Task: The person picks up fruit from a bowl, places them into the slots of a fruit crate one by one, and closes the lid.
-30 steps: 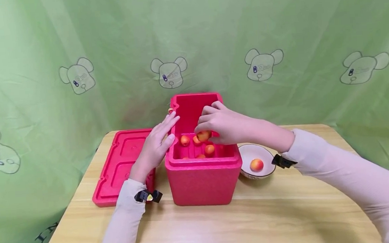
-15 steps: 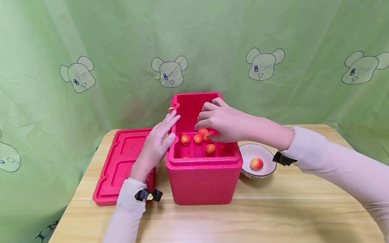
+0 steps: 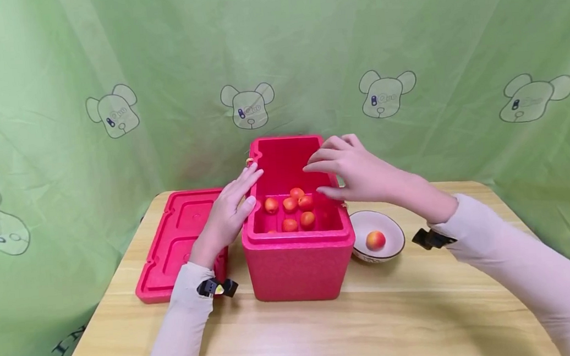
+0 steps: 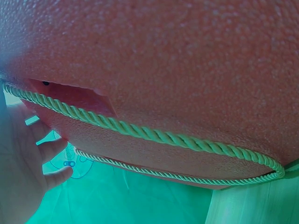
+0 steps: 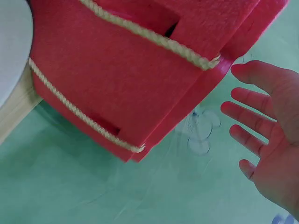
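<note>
A red foam box [image 3: 300, 270] stands lidless on the table, with several small orange-red fruits [image 3: 289, 204] on its floor. My left hand [image 3: 228, 215] rests with straight fingers along the box's left rim; in the left wrist view its fingers [image 4: 56, 148] lie by the box wall, near a cream twisted rope [image 4: 168, 138]. Above the right rim, my right hand [image 3: 351, 168] hovers with spread fingers and holds nothing. The right wrist view shows that hand [image 5: 275, 126] empty beside the box. One red-yellow fruit [image 3: 376, 241] lies in a white bowl [image 3: 392, 226] right of the box.
The red lid [image 3: 159, 275] lies flat on the wooden table [image 3: 296, 337], left of the box. A green curtain [image 3: 305, 44] with printed bear heads hangs close behind the table.
My right hand has let go of a fruit inside the box and moved up and right to above the rim. The left hand has stayed on the box.
</note>
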